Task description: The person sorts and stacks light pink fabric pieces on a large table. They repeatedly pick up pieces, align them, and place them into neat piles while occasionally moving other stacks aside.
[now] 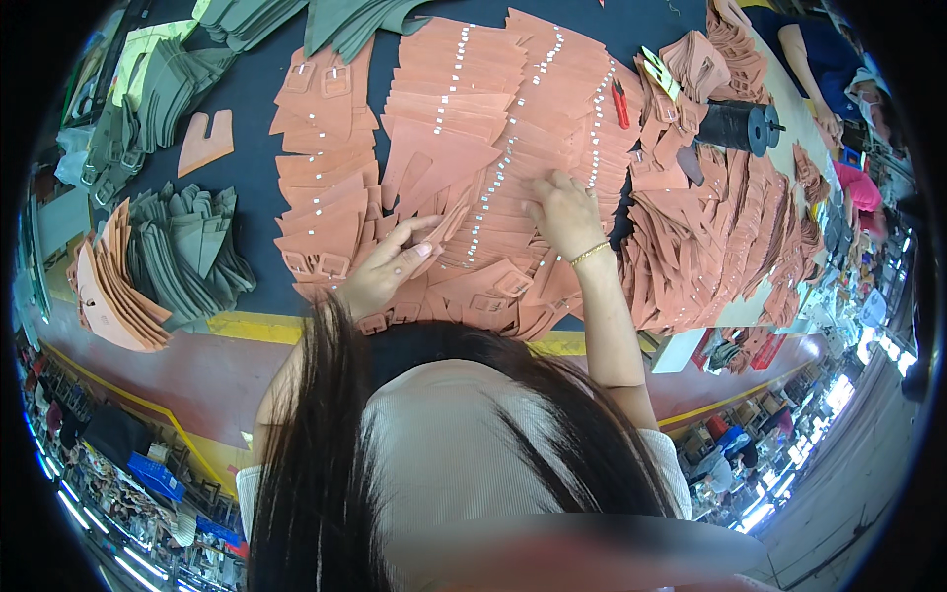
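My left hand [387, 268] is closed around a thin bunch of orange leather pieces [449, 235], thumb on the near side and fingers behind. To its right, my right hand [567, 215], with a gold bracelet at the wrist, bends its fingers down onto a fanned row of orange leather pieces [513, 187]. Whatever its fingertips pinch is too small to make out. Small white stickers run in lines along the overlapping pieces. Another fanned stack [444, 89] lies beyond my left hand, and a column of buckled pieces [321, 197] lies left of it.
Green leather pieces [192, 247] and an orange stack [118, 286] sit at the table's left. Red snips [619, 104] lie far right of centre, near a black spool [735, 126]. More orange piles [715, 227] cover the right side. Another person's arm [804, 69] reaches in at far right.
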{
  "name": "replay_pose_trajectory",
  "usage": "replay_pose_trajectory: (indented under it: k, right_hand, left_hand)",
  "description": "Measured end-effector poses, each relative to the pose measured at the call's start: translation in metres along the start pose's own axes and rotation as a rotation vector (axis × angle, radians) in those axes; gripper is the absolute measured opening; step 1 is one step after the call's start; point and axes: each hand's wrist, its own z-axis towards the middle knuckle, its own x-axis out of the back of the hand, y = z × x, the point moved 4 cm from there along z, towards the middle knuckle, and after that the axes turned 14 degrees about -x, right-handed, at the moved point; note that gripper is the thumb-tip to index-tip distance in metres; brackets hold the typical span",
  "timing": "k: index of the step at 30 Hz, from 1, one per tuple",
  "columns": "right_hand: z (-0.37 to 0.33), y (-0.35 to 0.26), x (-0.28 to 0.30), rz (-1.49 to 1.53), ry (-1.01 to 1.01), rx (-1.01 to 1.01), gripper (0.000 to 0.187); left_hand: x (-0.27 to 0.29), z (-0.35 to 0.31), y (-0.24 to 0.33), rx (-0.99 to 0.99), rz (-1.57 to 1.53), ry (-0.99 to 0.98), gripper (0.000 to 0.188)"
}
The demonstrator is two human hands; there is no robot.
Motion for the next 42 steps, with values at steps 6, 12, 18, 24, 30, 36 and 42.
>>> replay_pose_trajectory:
  k: [6,12,18,24,30,36,42]
  right_hand:
    - [0.008,0.001,0.003,-0.022,-0.011,-0.049,0.032]
    - [0.014,0.003,0.002,-0.025,-0.045,-0.085,0.034]
    - [0.016,0.006,0.002,0.073,-0.064,-0.109,0.033]
    - [0.018,0.007,0.000,0.084,-0.064,-0.108,0.033]
    - [0.020,0.009,-0.002,0.094,-0.050,-0.128,0.035]
    - [0.020,0.009,-0.001,0.083,-0.046,-0.143,0.044]
    - [0.023,0.009,0.004,0.103,-0.065,-0.202,0.057]
  left_hand:
    - [0.002,0.002,-0.005,0.017,-0.022,0.034,0.044]
    - [0.005,0.000,-0.008,0.009,0.019,0.046,0.044]
    - [0.005,0.000,-0.008,0.005,-0.024,0.067,0.043]
    - [0.005,-0.004,-0.007,0.035,-0.022,0.106,0.044]
    - [0.006,-0.007,-0.009,0.041,-0.001,0.109,0.044]
    - [0.007,-0.008,-0.008,0.044,0.022,0.092,0.045]
    - [0.007,-0.008,-0.006,0.042,0.037,0.091,0.046]
